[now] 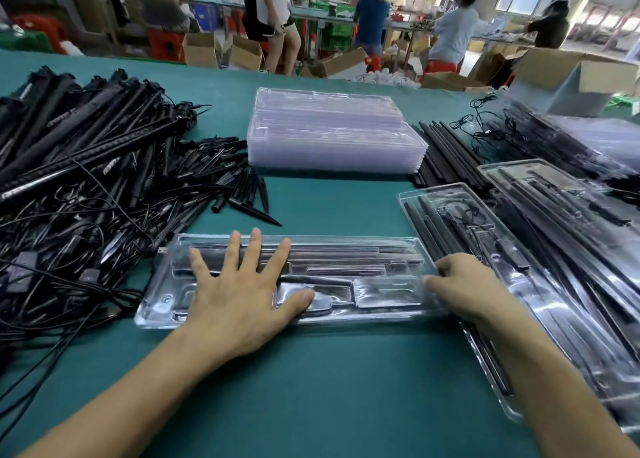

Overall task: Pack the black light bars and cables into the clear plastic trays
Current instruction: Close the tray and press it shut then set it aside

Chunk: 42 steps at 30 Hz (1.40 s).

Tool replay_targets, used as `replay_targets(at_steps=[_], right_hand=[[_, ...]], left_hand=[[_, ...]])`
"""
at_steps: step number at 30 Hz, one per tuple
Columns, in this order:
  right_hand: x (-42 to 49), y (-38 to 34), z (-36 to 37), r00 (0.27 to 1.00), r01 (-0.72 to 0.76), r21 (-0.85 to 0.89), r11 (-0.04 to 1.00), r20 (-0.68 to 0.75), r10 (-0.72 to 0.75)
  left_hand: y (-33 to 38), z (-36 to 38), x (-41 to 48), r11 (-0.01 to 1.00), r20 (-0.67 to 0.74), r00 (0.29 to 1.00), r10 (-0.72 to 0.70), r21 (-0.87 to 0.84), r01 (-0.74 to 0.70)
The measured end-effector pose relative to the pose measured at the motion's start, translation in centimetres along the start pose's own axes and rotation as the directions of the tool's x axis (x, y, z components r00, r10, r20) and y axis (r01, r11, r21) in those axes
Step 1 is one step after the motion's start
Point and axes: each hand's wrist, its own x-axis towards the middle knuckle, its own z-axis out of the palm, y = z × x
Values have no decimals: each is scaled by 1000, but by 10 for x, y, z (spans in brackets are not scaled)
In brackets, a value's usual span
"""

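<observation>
The left hand lies flat, fingers spread, pressing the clear tray on the green surface. The right hand curls its fingers round the tray's right end. Bars already sit inside, so this is probably seating them. Next likely needs cables from the pile left of the tray.

left hand: flat, fingers spread | right hand: fingers curled round tray end

cable pile — cut off at left edge | packed trays — cut off right | background people blurred
</observation>
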Motion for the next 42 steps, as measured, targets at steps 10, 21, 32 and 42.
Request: replay_targets(at_steps=[10, 21, 32, 42], right_hand=[[-2, 1, 7, 988, 88, -210, 974, -106, -112], [-13, -7, 47, 875, 473, -275, 837, 39, -482], [-5, -6, 36, 880, 468, 86, 879, 47, -473], [-28, 13, 24, 958, 117, -247, 962, -226, -175]], left_hand=[[-2, -7, -5, 996, -36, 997, 66, -56, -68], [6, -14, -16, 946, -25, 945, 325, 14, -325], [32, -21, -14, 817, -270, 777, 569, 293, -497], [29, -7, -12, 796, -464, 646, 606, 339, -502]])
